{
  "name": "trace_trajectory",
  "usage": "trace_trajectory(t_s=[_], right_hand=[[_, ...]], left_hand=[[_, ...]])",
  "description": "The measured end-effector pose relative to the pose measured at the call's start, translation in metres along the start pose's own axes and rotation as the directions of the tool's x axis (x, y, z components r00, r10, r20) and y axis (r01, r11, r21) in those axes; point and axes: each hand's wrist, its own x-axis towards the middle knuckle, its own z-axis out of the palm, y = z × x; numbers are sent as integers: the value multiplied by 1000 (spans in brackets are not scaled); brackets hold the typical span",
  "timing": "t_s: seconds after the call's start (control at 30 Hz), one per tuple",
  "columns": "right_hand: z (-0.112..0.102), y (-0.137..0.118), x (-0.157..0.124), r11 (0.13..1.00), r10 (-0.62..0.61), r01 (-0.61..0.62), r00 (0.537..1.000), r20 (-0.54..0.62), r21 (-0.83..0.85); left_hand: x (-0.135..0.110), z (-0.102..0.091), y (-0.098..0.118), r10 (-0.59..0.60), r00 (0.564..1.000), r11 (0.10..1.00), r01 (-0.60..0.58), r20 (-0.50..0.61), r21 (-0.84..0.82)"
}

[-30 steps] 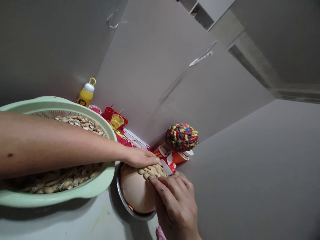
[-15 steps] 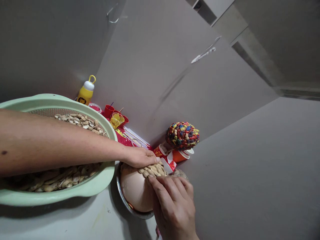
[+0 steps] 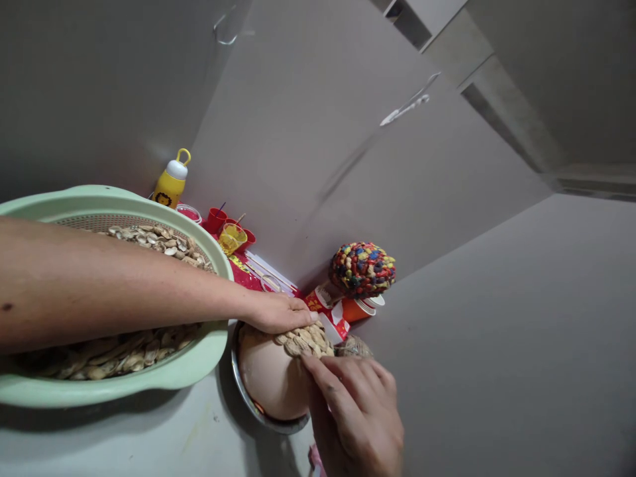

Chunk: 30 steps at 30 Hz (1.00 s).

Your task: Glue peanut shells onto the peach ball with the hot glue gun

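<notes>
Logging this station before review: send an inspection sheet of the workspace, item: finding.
Surface: pale tabletop, a few faint marks.
Job's things: smooth rounded form in a metal bowl; flat, shell-like pieces cover part of its upper side; more lie in the green colander.
Clutter: yellow bottle, red cups, yellow cup, multicoloured ball, orange cup, ball of twine, partly hidden.
Grips: left grip rests on the form, fingers mostly hidden; right grip has fingertips at the pieces' edge, whether pinching one is unclear.
Cables: nothing seen.
Surroundings: grey wall behind, with a thin white wire-like item on it, type unclear.
</notes>
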Motion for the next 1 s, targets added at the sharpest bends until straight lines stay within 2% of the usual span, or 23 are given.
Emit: trace_trajectory(t_s=[0.47, 0.7, 0.87, 1.0], right_hand=[[8, 4, -4, 1000, -10, 11, 998, 57, -23], [11, 1, 0, 1000, 15, -15, 1000, -15, 2], [-8, -4, -4, 986, 127, -116, 988, -86, 120], [-32, -11, -13, 976, 199, -181, 968, -152, 124]], left_hand=[[-1, 0, 1, 7, 1000, 1000, -8, 6, 22], [0, 0, 1, 17, 1000, 1000, -17, 6, 11], [-4, -4, 4, 39, 999, 999, -39, 9, -16], [-7, -16, 16, 25, 996, 1000, -26, -86, -16]])
